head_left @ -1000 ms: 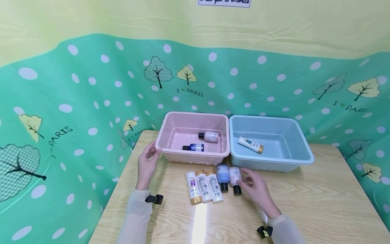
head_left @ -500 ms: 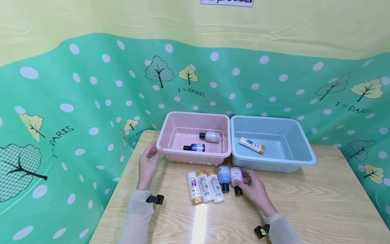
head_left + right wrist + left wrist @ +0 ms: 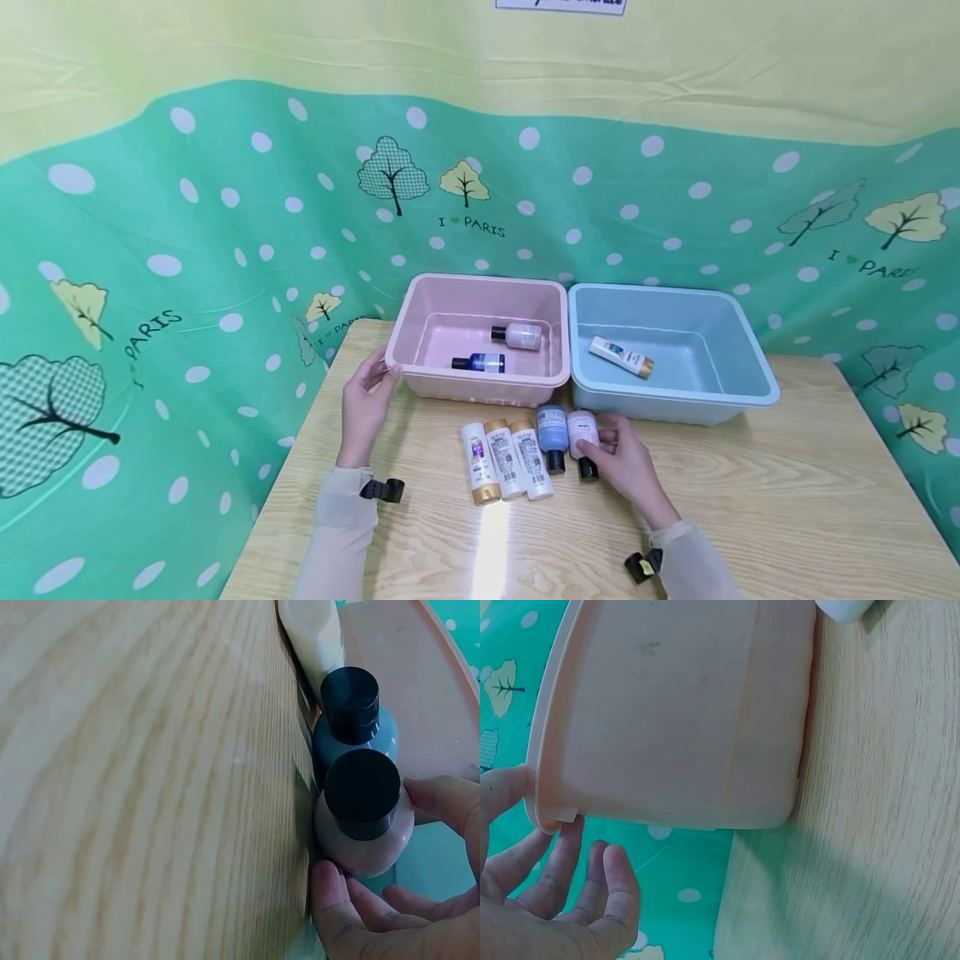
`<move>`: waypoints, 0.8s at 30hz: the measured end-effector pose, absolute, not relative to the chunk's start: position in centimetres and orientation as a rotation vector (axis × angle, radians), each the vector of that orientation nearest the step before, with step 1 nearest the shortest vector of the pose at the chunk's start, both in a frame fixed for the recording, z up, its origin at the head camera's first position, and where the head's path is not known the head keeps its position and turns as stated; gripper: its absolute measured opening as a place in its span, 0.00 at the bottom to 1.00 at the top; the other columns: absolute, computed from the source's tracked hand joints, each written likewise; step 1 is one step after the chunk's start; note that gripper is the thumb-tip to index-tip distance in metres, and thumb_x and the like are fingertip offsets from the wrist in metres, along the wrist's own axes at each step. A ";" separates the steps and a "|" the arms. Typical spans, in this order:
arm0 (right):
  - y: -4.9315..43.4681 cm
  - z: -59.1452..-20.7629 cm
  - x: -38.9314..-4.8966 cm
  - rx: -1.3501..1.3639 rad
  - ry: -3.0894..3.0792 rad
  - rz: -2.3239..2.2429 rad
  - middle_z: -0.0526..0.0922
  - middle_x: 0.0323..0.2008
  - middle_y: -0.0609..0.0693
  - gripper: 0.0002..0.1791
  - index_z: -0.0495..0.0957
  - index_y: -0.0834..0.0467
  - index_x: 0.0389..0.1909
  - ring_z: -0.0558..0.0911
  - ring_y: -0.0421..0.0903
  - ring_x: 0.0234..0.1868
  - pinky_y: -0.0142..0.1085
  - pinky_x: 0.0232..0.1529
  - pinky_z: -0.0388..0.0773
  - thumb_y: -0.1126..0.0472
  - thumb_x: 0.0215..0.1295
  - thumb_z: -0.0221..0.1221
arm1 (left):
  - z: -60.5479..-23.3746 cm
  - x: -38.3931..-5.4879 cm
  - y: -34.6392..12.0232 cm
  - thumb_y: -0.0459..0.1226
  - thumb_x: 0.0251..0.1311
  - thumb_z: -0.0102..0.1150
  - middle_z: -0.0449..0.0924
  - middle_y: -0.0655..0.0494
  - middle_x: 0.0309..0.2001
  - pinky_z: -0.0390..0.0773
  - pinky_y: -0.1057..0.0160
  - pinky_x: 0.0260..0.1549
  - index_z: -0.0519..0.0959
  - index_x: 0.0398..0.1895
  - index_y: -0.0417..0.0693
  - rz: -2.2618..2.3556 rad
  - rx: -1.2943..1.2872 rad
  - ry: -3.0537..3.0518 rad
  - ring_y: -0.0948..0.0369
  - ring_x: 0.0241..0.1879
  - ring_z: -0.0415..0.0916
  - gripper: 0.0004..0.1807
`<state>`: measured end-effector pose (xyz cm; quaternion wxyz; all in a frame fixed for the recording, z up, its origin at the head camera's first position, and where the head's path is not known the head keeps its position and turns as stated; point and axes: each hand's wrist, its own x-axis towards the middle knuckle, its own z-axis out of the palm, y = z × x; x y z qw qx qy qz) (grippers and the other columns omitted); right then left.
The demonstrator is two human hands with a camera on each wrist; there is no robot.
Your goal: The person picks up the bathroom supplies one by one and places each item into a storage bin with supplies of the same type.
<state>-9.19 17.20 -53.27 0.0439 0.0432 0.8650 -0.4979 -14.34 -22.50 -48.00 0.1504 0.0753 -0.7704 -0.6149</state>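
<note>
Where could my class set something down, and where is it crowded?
Bare: the table right of the right hand, in front of the blue tub; a smaller strip between the left hand and the bottle row; the blue tub's right half; the back left of the pink tub. Crowded: that row, five lying close together, the end bottle in the right hand.

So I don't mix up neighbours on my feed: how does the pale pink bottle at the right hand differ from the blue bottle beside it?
Colour: the pale pink bottle is light; the blue bottle is darker. Hold: the right hand pinches the pale pink bottle; no hand touches the blue bottle. Place: the blue bottle lies between the white bottles and the pale pink bottle. Both lie on the table and have black caps.
</note>
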 end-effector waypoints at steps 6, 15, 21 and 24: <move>17.3 -52.9 -9.1 0.170 2.615 -1.546 0.80 0.50 0.69 0.36 0.62 0.67 0.68 0.83 0.60 0.48 0.44 0.45 0.84 0.61 0.64 0.67 | -48.0 -14.3 -22.5 0.44 0.67 0.64 0.81 0.42 0.55 0.76 0.62 0.48 0.75 0.67 0.50 -1.764 0.227 -2.217 0.51 0.53 0.76 0.26; 17.7 -52.8 -8.3 0.195 2.538 -1.620 0.79 0.53 0.69 0.33 0.65 0.67 0.66 0.82 0.60 0.50 0.42 0.47 0.83 0.63 0.64 0.66 | -48.0 -14.3 -22.4 0.44 0.67 0.64 0.82 0.44 0.54 0.76 0.62 0.47 0.76 0.66 0.50 -1.768 0.237 -2.215 0.52 0.53 0.76 0.26; 17.9 -51.7 -7.5 0.200 2.461 -1.698 0.79 0.56 0.68 0.32 0.68 0.66 0.66 0.81 0.58 0.52 0.40 0.49 0.82 0.60 0.64 0.68 | -48.0 -14.3 -22.4 0.44 0.67 0.64 0.82 0.44 0.54 0.77 0.62 0.48 0.75 0.66 0.50 -1.765 0.240 -2.217 0.52 0.52 0.76 0.26; 17.9 -50.8 -7.2 0.192 2.429 -1.744 0.79 0.56 0.67 0.33 0.68 0.66 0.66 0.81 0.57 0.53 0.37 0.49 0.81 0.59 0.64 0.68 | -48.0 -14.3 -22.4 0.44 0.67 0.64 0.82 0.45 0.54 0.77 0.64 0.47 0.75 0.67 0.50 -1.761 0.240 -2.222 0.52 0.53 0.76 0.26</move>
